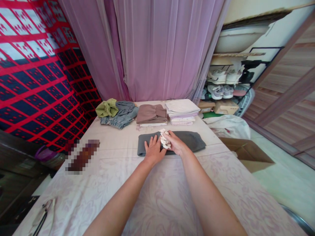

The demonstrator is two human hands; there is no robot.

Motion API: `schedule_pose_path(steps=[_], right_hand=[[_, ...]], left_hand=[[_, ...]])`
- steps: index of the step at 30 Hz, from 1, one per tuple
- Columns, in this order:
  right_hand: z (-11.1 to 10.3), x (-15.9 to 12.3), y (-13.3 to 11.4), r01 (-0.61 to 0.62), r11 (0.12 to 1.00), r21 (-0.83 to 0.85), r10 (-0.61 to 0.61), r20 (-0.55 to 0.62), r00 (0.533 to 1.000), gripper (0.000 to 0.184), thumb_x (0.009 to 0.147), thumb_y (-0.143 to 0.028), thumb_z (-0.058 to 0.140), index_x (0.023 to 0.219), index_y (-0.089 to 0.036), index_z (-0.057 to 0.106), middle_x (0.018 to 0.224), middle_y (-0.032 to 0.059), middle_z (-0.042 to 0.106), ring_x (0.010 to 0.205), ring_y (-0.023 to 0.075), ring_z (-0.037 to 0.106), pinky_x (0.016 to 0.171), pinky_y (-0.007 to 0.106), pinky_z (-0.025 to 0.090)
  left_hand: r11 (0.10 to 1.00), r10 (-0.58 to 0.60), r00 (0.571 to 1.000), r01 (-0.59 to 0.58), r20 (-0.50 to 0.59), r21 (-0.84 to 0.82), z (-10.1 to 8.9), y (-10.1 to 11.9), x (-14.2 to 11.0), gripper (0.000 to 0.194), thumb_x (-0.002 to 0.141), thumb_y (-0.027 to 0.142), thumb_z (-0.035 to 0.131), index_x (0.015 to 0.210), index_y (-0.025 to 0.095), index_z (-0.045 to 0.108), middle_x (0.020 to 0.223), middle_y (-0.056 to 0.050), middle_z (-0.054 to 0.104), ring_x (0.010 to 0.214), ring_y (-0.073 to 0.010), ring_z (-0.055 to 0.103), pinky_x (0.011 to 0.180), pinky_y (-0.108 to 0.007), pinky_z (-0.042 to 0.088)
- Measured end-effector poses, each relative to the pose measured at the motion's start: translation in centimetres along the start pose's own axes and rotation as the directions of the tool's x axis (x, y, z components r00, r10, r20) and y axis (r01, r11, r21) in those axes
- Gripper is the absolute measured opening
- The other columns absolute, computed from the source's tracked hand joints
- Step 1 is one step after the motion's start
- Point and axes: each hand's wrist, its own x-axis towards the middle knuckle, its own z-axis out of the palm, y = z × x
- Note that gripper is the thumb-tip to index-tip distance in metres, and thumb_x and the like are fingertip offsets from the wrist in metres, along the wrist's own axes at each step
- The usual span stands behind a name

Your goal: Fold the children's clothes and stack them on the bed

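Observation:
A dark grey folded garment [193, 141], perhaps trousers, lies flat across the table in front of me. My left hand [154, 150] rests on its left half, palm down with the fingers spread. Over the middle of the garment, my right hand [176, 144] grips a crumpled white tissue [165, 139]; whether it is paper or thin cloth is hard to tell. The tissue sits between both hands, close to the left thumb. The right fingertips are partly hidden behind it.
Along the table's far side lie blue denim clothing [123, 114], a green cloth [107, 108], a brown folded garment [151, 113] and a white folded stack [182, 111]. A cardboard box [246, 150] stands right of the table, below a shoe rack [221, 80]. Glasses [43, 214] lie front left.

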Motion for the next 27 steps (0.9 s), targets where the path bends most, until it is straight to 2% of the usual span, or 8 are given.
schedule_pose_path(steps=[3,5,7,9,13,17,21,27], right_hand=[[0.1,0.7,0.7,0.016,0.989,-0.150,-0.042,-0.169,0.985,0.069,0.067,-0.022,0.068,0.131,-0.026,0.040,0.098,0.0018,0.064,0.064,0.0118,0.059,0.051,0.021,0.045],[0.0,1.0,1.0,0.056,0.973,-0.225,-0.101,-0.192,0.976,0.060,0.065,-0.017,0.064,0.122,-0.022,0.049,0.091,0.0010,0.063,0.062,0.0108,0.057,0.051,0.020,0.044],[-0.1,1.2,1.1,0.099,0.960,-0.261,-0.144,-0.156,0.977,0.051,0.063,-0.015,0.061,0.113,-0.020,0.054,0.084,-0.0006,0.062,0.060,0.0104,0.056,0.052,0.020,0.043],[-0.3,1.2,1.2,0.111,0.953,-0.283,-0.154,-0.135,0.979,0.049,0.062,-0.014,0.058,0.110,-0.020,0.055,0.080,-0.0018,0.061,0.059,0.0105,0.055,0.053,0.021,0.044],[-0.8,1.0,1.3,0.128,0.927,-0.353,-0.185,-0.135,0.973,0.049,0.060,-0.013,0.056,0.108,-0.021,0.056,0.078,-0.0024,0.061,0.059,0.0106,0.055,0.056,0.023,0.045],[-1.5,0.7,1.2,0.121,0.922,-0.369,-0.177,-0.121,0.977,0.052,0.059,-0.012,0.054,0.110,-0.021,0.057,0.082,-0.0016,0.062,0.060,0.0108,0.056,0.057,0.023,0.046],[-1.8,0.3,1.0,0.080,0.903,-0.422,-0.151,-0.138,0.979,0.062,0.061,-0.012,0.054,0.122,-0.020,0.052,0.087,0.0002,0.064,0.064,0.0119,0.059,0.059,0.023,0.048],[-1.7,0.4,1.3,0.051,0.846,-0.531,-0.181,-0.197,0.963,0.075,0.062,-0.010,0.055,0.136,-0.019,0.042,0.111,0.0051,0.065,0.087,0.0151,0.063,0.075,0.023,0.050]], left_hand=[[0.998,0.040,0.999,-0.039,0.031,-0.057,-0.9,-1.2,0.4,0.062,0.085,0.028,0.046,0.145,0.019,0.033,0.153,-0.009,0.028,0.141,-0.0267,0.023,0.115,-0.052,0.016],[0.992,0.082,0.995,-0.087,-0.059,-0.088,-2.1,-2.9,0.9,0.052,0.087,0.022,0.039,0.139,0.016,0.044,0.146,-0.008,0.041,0.136,-0.0205,0.036,0.114,-0.039,0.025],[0.992,0.102,0.976,-0.113,-0.192,-0.048,-3.2,-5.0,1.4,0.047,0.091,0.024,0.035,0.135,0.015,0.048,0.144,-0.008,0.045,0.134,-0.0191,0.039,0.113,-0.035,0.028],[0.995,0.097,0.972,-0.091,-0.212,0.039,-3.6,-6.8,1.7,0.049,0.093,0.030,0.036,0.137,0.013,0.045,0.147,-0.011,0.039,0.138,-0.0227,0.032,0.114,-0.040,0.025],[0.983,0.088,0.992,-0.072,-0.089,0.166,-2.5,-8.3,1.9,0.055,0.095,0.038,0.033,0.145,0.017,0.030,0.154,-0.011,0.023,0.142,-0.0269,0.020,0.113,-0.050,0.021],[0.979,0.091,0.995,-0.083,-0.037,0.187,-1.2,-8.2,1.8,0.056,0.096,0.042,0.028,0.148,0.020,0.024,0.156,-0.009,0.018,0.144,-0.0257,0.012,0.113,-0.052,0.017],[0.974,0.073,0.997,-0.075,0.017,0.215,-1.0,-8.0,1.9,0.057,0.095,0.045,0.028,0.148,0.022,0.024,0.156,-0.006,0.018,0.144,-0.0263,0.011,0.113,-0.053,0.016],[0.965,0.057,0.998,-0.061,0.022,0.257,-0.7,-7.6,1.8,0.057,0.095,0.045,0.028,0.147,0.023,0.024,0.156,-0.005,0.019,0.144,-0.0268,0.012,0.112,-0.055,0.017]])
